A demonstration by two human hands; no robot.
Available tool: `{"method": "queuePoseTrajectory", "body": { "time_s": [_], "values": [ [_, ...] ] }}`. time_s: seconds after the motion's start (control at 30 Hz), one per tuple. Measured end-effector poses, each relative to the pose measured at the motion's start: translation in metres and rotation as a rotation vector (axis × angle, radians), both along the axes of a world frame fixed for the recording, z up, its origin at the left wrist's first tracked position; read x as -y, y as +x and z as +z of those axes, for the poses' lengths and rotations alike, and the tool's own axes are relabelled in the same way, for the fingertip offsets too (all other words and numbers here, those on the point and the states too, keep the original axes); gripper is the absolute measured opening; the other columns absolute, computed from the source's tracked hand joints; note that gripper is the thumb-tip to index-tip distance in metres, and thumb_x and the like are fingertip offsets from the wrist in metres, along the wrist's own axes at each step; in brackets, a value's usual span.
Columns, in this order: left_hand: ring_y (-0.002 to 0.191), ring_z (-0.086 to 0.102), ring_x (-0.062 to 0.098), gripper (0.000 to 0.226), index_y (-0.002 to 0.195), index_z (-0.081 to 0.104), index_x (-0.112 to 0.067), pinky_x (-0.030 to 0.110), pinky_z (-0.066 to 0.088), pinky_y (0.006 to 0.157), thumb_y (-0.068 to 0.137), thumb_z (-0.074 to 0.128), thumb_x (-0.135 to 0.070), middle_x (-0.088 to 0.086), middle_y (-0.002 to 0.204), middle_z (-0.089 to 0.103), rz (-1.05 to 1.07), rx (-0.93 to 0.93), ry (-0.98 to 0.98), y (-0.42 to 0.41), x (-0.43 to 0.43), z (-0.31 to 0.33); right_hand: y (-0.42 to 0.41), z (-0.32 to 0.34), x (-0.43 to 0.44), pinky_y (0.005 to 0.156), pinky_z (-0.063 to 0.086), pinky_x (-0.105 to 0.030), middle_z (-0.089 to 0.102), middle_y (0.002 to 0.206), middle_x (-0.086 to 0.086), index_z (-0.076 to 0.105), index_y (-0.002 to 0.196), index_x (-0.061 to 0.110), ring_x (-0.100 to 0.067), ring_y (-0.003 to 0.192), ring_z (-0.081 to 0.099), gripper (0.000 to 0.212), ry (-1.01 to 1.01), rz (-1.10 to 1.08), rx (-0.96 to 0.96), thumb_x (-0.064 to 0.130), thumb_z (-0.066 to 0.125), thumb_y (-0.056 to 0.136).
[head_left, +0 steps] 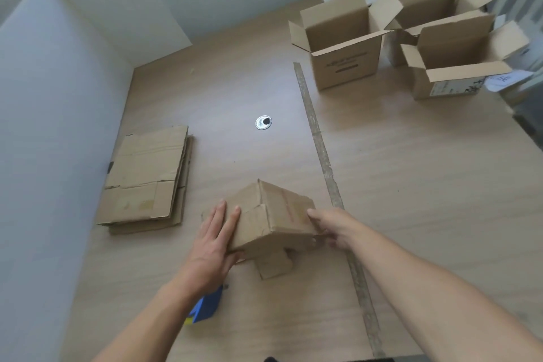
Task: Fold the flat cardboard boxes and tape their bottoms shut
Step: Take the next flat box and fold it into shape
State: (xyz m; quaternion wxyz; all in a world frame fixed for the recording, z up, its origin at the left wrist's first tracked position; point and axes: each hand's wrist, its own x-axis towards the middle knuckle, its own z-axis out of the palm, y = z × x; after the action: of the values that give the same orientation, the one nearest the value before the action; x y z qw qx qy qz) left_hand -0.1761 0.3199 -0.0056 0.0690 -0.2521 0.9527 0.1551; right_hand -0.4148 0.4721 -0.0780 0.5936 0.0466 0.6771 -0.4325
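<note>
A small brown cardboard box [266,216] stands half-folded and tilted on the wooden table [411,185], near the front middle. One flap sticks out beneath it toward me. My left hand [216,239] lies flat against the box's left face with straight fingers. My right hand [330,228] holds the box's right edge, the fingers curled round its lower corner. A stack of flat cardboard boxes [147,181] lies on the table to the left. A blue and yellow object [205,307], partly hidden under my left forearm, lies at the front; I cannot tell what it is.
Three folded boxes with open top flaps stand at the back right [342,50], [454,67], [435,9]. A round metal cable grommet [263,122] sits mid-table. A worn seam strip [329,179] runs front to back. A white partition [44,126] borders the left.
</note>
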Motion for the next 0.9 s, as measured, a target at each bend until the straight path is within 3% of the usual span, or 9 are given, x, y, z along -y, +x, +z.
{"method": "queuePoseTrajectory", "body": {
  "time_s": [0.07, 0.17, 0.27, 0.37, 0.47, 0.6, 0.7, 0.8, 0.9],
  "values": [
    [0.142, -0.030, 0.000, 0.101, 0.149, -0.012, -0.050, 0.017, -0.012, 0.117, 0.090, 0.068, -0.034, -0.009, 0.158, -0.021, -0.035, 0.010, -0.030, -0.006, 0.001, 0.003, -0.008, -0.007, -0.005, 0.051, 0.045, -0.023, 0.068, 0.094, -0.009, 0.061, 0.095, 0.010, -0.022, 0.072, 0.062, 0.024, -0.018, 0.052, -0.170, 0.031, 0.070, 0.090],
    [0.151, -0.004, 0.015, 0.098, 0.154, 0.001, -0.044, 0.020, -0.003, 0.119, 0.086, 0.071, -0.042, 0.000, 0.164, -0.005, -0.089, 0.060, -0.091, -0.022, -0.002, 0.011, -0.022, -0.012, -0.018, 0.071, 0.047, -0.031, 0.068, 0.093, -0.003, 0.059, 0.088, 0.014, -0.024, 0.088, 0.063, 0.033, 0.122, 0.277, -0.537, 0.041, 0.075, 0.080],
    [0.144, 0.027, 0.029, 0.100, 0.152, 0.029, -0.037, 0.046, 0.037, 0.109, 0.067, 0.080, -0.048, 0.011, 0.159, 0.031, -0.220, 0.081, -0.220, -0.039, -0.016, 0.008, -0.024, -0.015, -0.034, 0.069, 0.046, -0.026, 0.065, 0.081, 0.002, 0.056, 0.073, 0.017, -0.020, 0.083, 0.062, 0.025, 0.188, 0.458, -0.555, 0.033, 0.074, 0.079],
    [0.136, 0.034, 0.030, 0.102, 0.145, 0.037, -0.037, 0.052, 0.048, 0.099, 0.055, 0.084, -0.049, 0.012, 0.153, 0.040, -0.210, 0.082, -0.230, -0.043, -0.032, -0.003, -0.025, -0.019, -0.053, 0.058, 0.039, -0.024, 0.061, 0.070, 0.003, 0.052, 0.064, 0.018, -0.018, 0.078, 0.061, 0.026, 0.229, 0.559, -0.517, 0.025, 0.072, 0.079],
    [0.138, 0.034, 0.031, 0.107, 0.146, 0.035, -0.038, 0.054, 0.045, 0.101, 0.054, 0.088, -0.048, 0.011, 0.154, 0.038, -0.187, 0.059, -0.247, -0.036, -0.039, -0.009, -0.032, -0.007, -0.058, 0.066, 0.041, -0.026, 0.062, 0.077, 0.001, 0.055, 0.068, 0.019, -0.022, 0.087, 0.062, 0.023, 0.211, 0.532, -0.646, 0.032, 0.064, 0.086],
    [0.147, 0.015, 0.027, 0.113, 0.156, 0.009, -0.042, 0.053, 0.030, 0.111, 0.069, 0.081, -0.046, 0.009, 0.163, 0.022, -0.142, 0.040, -0.272, -0.036, -0.044, -0.017, -0.031, 0.040, -0.041, 0.087, 0.043, -0.026, 0.067, 0.104, 0.000, 0.070, 0.103, 0.020, -0.017, 0.103, 0.061, 0.016, -0.163, 0.335, -0.920, 0.029, 0.062, 0.092],
    [0.150, -0.006, 0.023, 0.111, 0.153, -0.015, -0.043, 0.053, 0.015, 0.116, 0.082, 0.071, -0.044, 0.006, 0.166, 0.002, -0.085, 0.035, -0.221, -0.038, -0.054, -0.021, -0.015, 0.074, -0.025, 0.102, 0.036, -0.024, 0.064, 0.123, -0.001, 0.067, 0.122, 0.014, -0.016, 0.117, 0.055, 0.038, -0.466, 0.455, -1.125, 0.036, 0.057, 0.092],
    [0.147, -0.025, 0.018, 0.103, 0.145, -0.031, -0.043, 0.048, -0.003, 0.119, 0.092, 0.057, -0.044, -0.001, 0.161, -0.023, -0.060, 0.054, -0.184, -0.040, -0.055, -0.021, 0.014, 0.075, -0.024, 0.110, 0.034, -0.027, 0.056, 0.140, -0.002, 0.060, 0.134, 0.019, -0.018, 0.129, 0.048, 0.055, -0.598, 0.723, -1.250, 0.053, 0.047, 0.092],
    [0.151, -0.015, 0.015, 0.083, 0.157, -0.005, -0.024, 0.041, 0.002, 0.124, 0.094, 0.040, -0.054, 0.000, 0.164, -0.011, -0.085, -0.020, -0.143, -0.033, -0.047, -0.021, 0.023, 0.043, -0.035, 0.105, 0.044, -0.042, 0.057, 0.140, -0.006, 0.064, 0.130, 0.019, -0.027, 0.130, 0.052, 0.053, -0.631, 0.877, -1.533, 0.053, 0.036, 0.101]
  ]
}}
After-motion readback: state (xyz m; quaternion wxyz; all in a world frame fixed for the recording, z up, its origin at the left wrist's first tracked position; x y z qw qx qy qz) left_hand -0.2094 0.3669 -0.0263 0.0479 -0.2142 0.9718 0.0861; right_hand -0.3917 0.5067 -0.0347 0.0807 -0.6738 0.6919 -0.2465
